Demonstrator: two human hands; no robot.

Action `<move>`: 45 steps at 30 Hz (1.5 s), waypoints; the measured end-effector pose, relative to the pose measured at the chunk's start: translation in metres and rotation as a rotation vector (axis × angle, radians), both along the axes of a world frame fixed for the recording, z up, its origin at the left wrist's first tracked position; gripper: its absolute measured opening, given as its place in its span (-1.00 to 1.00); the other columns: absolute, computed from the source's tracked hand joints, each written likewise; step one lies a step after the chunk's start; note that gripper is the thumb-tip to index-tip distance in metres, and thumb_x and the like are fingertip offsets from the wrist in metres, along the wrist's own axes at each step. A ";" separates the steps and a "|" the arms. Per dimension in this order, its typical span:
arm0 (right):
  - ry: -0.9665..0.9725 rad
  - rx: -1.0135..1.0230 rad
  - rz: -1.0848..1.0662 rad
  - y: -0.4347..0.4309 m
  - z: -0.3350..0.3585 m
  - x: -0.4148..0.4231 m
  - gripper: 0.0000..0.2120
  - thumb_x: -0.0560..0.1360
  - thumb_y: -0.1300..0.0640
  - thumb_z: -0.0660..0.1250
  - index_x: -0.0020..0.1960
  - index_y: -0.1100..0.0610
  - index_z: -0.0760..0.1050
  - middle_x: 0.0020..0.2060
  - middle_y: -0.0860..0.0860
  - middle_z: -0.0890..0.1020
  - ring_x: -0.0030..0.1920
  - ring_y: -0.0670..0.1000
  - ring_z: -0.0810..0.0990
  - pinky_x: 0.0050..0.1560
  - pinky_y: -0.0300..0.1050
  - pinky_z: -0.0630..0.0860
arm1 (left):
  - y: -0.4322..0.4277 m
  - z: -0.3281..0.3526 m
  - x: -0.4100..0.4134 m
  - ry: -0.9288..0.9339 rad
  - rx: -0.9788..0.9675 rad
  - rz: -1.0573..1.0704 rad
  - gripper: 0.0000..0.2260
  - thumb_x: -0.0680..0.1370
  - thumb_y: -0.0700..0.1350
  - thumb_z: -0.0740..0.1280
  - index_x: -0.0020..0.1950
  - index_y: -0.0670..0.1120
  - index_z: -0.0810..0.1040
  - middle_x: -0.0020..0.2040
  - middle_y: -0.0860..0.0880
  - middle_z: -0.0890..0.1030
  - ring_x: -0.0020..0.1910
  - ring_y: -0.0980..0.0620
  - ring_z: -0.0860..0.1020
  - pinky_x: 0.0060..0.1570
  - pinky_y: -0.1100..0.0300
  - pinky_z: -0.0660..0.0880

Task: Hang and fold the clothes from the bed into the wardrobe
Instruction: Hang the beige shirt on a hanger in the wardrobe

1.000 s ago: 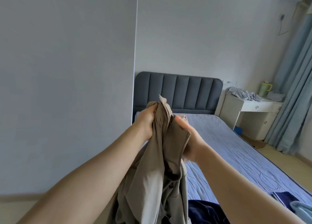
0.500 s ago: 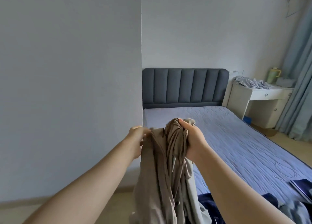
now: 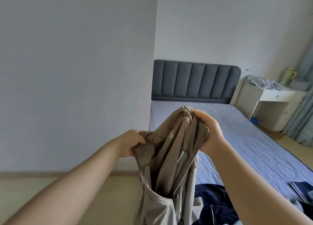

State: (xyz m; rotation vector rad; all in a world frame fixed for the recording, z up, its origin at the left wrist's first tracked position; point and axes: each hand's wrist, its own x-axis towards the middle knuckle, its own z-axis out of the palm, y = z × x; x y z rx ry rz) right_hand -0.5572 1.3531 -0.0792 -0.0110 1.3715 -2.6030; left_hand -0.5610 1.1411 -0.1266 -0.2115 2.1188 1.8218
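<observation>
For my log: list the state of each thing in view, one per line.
Tan garment: bunched, hanging, held up by both hands.
Left hand: grips the garment.
Right hand: grips the garment, higher up.
Navy clothes: crumpled on the bed.
Drawer: shut.
Grey cloth: crumpled on the desk.

No text, brand, number or sign can be read anywhere in view. In the folds of the tan garment (image 3: 169,165), just beside the heel of the right hand (image 3: 209,135), a small pale blue patch (image 3: 181,153) shows. Whether it is a label cannot be told, and nothing on it is legible.
</observation>
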 end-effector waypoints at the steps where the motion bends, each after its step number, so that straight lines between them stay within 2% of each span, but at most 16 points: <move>1: -0.018 0.011 -0.012 0.005 -0.004 0.003 -0.81 0.57 0.14 0.15 -0.14 0.15 0.49 -0.31 0.08 0.62 -0.30 0.04 0.61 -0.13 -0.07 0.55 | 0.000 0.003 0.006 -0.034 0.103 0.107 -0.75 0.54 -0.38 0.09 -0.05 -0.21 0.55 -0.28 -0.14 0.63 -0.31 -0.05 0.58 -0.36 0.21 0.56; 3: -0.074 0.032 -0.021 0.018 -0.013 0.013 -0.86 0.56 0.15 0.17 -0.11 0.14 0.47 -0.26 0.09 0.60 -0.26 0.06 0.60 -0.08 -0.05 0.53 | 0.002 0.009 0.017 -0.104 0.301 0.294 -0.78 0.56 -0.30 0.14 -0.20 -0.21 0.52 -0.44 -0.11 0.61 -0.46 -0.02 0.59 -0.51 0.26 0.53; 9: -0.246 0.258 -0.047 0.026 -0.044 0.038 -0.85 0.55 0.19 0.22 -0.18 0.15 0.46 -0.24 0.11 0.55 -0.23 0.07 0.52 -0.17 -0.08 0.47 | -0.007 0.018 0.052 -0.131 0.595 0.682 -0.79 0.48 -0.27 0.11 -0.32 -0.08 0.40 -0.43 -0.02 0.47 -0.40 0.04 0.49 -0.24 0.24 0.52; 11: -0.310 0.410 -0.085 0.019 -0.053 0.044 -0.93 0.54 0.20 0.25 -0.09 0.16 0.49 -0.22 0.10 0.51 -0.25 0.04 0.47 -0.26 -0.12 0.41 | -0.013 0.024 0.075 -0.078 0.632 0.679 -0.76 0.53 -0.18 0.14 -0.34 -0.11 0.40 -0.43 -0.06 0.51 -0.48 0.00 0.53 -0.30 0.24 0.53; 14: -0.302 0.685 -0.099 0.001 -0.070 0.056 -0.68 0.49 0.25 0.30 0.21 0.35 0.43 -0.22 0.11 0.45 -0.26 0.04 0.40 -0.26 -0.14 0.33 | -0.024 0.033 0.118 0.001 0.620 0.694 -0.73 0.53 -0.15 0.26 -0.38 -0.15 0.44 -0.43 -0.10 0.53 -0.52 -0.04 0.56 -0.30 0.17 0.55; 17: -0.181 0.800 -0.105 -0.026 -0.077 0.070 -0.46 0.46 0.26 0.32 0.39 0.20 0.22 0.21 0.15 0.39 0.11 0.14 0.42 -0.06 -0.04 0.44 | -0.040 0.039 0.148 0.079 0.634 0.748 -0.74 0.50 -0.28 0.24 -0.40 -0.15 0.49 -0.45 -0.07 0.55 -0.49 0.00 0.56 -0.27 0.17 0.54; 21: 0.178 0.740 0.343 -0.085 -0.061 0.100 -0.36 0.45 0.28 0.38 0.43 0.02 0.20 0.41 0.07 0.24 0.17 -0.01 0.31 0.08 -0.12 0.31 | -0.059 0.053 0.179 0.204 0.673 0.835 -0.75 0.51 -0.34 0.19 -0.33 -0.11 0.43 -0.51 -0.03 0.53 -0.53 0.05 0.54 -0.30 0.25 0.51; 26: 0.391 0.857 0.923 -0.163 -0.070 0.140 -0.22 0.37 0.18 0.49 0.47 -0.01 0.17 0.34 -0.04 0.31 0.26 -0.09 0.32 0.22 -0.15 0.33 | -0.094 0.075 0.211 0.363 0.774 0.923 -0.77 0.53 -0.30 0.21 -0.31 -0.09 0.40 -0.34 -0.05 0.47 -0.40 0.04 0.51 -0.26 0.22 0.51; 29: 0.511 0.953 0.917 -0.219 -0.082 0.154 -0.58 0.42 0.14 0.42 0.24 0.21 0.46 0.11 0.10 0.59 0.13 0.08 0.56 0.17 -0.03 0.49 | -0.129 0.088 0.238 0.409 0.762 0.981 -0.81 0.54 -0.23 0.27 -0.29 -0.15 0.44 -0.40 -0.05 0.53 -0.44 0.03 0.55 -0.21 0.18 0.53; 32: 0.523 1.001 0.741 -0.274 -0.084 0.160 -0.85 0.51 0.20 0.23 -0.16 0.26 0.50 -0.22 0.15 0.57 -0.16 0.07 0.54 -0.16 -0.12 0.40 | -0.178 0.096 0.266 0.374 0.579 1.045 -0.84 0.54 -0.23 0.28 -0.26 -0.16 0.46 -0.42 -0.06 0.55 -0.54 0.06 0.56 -0.40 0.28 0.55; 34: 0.502 0.955 0.664 -0.307 -0.076 0.161 -0.82 0.52 0.25 0.15 -0.22 0.19 0.47 -0.30 0.12 0.52 -0.23 0.04 0.48 -0.23 -0.15 0.33 | -0.217 0.098 0.285 0.372 0.395 1.068 -0.86 0.52 -0.24 0.31 0.07 -0.13 0.48 -0.23 -0.07 0.55 -0.42 0.07 0.58 -0.33 0.25 0.55; 35: 0.504 0.926 0.627 -0.326 -0.071 0.161 -0.80 0.51 0.28 0.12 -0.22 0.19 0.47 -0.31 0.11 0.51 -0.25 0.03 0.47 -0.23 -0.15 0.33 | -0.243 0.094 0.295 0.362 0.280 1.070 -0.55 0.49 -0.22 0.36 0.35 -0.05 0.33 -0.06 -0.05 0.57 -0.27 0.05 0.59 -0.21 0.18 0.56; 37: 0.515 0.847 0.570 -0.370 -0.055 0.165 -0.78 0.52 0.30 0.10 -0.19 0.22 0.49 -0.31 0.09 0.51 -0.25 0.02 0.44 -0.22 -0.15 0.34 | -0.289 0.086 0.322 0.331 -0.010 1.016 -0.20 0.44 -0.12 0.44 0.49 0.20 0.00 0.28 0.05 0.43 0.08 0.03 0.52 0.09 0.10 0.47; 40: 0.527 0.755 0.521 -0.446 -0.024 0.181 -0.72 0.55 0.28 0.11 -0.29 0.12 0.44 -0.35 0.02 0.48 -0.27 0.02 0.43 -0.23 -0.17 0.35 | -0.344 0.071 0.366 0.190 -0.513 0.665 -0.20 0.29 0.08 0.53 0.40 0.31 0.16 0.40 0.09 0.23 0.35 0.11 0.30 0.27 0.22 0.27; 42: 0.560 0.711 0.521 -0.482 -0.007 0.192 -0.73 0.55 0.27 0.12 -0.27 0.13 0.47 -0.32 0.04 0.50 -0.18 0.05 0.45 -0.15 -0.15 0.35 | -0.369 0.059 0.383 -0.065 -0.935 0.429 -0.49 0.30 0.18 0.49 0.19 0.22 0.41 0.23 0.00 0.32 0.18 0.04 0.41 0.18 0.20 0.37; 45: 0.620 0.666 0.572 -0.546 0.006 0.222 -0.78 0.55 0.27 0.14 -0.08 0.27 0.56 -0.12 0.19 0.61 -0.06 0.19 0.56 -0.05 -0.11 0.44 | -0.428 0.042 0.416 -0.240 -1.402 0.408 -0.77 0.49 0.15 0.30 -0.17 0.00 0.41 -0.01 -0.01 0.30 -0.09 -0.06 0.48 -0.11 0.15 0.42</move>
